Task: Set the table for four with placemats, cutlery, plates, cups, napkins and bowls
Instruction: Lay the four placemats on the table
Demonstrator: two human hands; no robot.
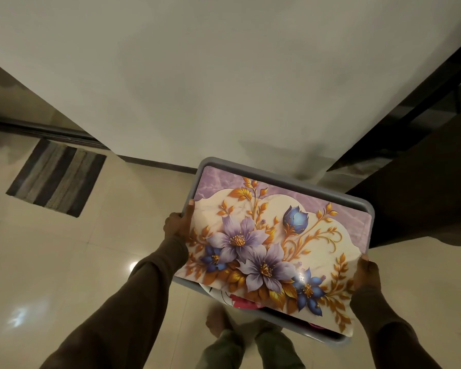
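A grey tray (367,202) is carried at waist height by both outstretched arms; its left edge is gripped by the left hand (177,222), thumb curled over the rim, and its right edge is clasped by the right hand (366,272); a floral placemat (264,243) is laid across the tray, over a plate (224,296); glossy beige floor tiles (64,262), a striped mat (56,177) and a white wall (197,75) are seen beyond.

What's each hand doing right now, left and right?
Left hand: grips the left edge of the grey tub, thumb on the floral placemat.
Right hand: grips the tub's right edge, fingers curled round it.
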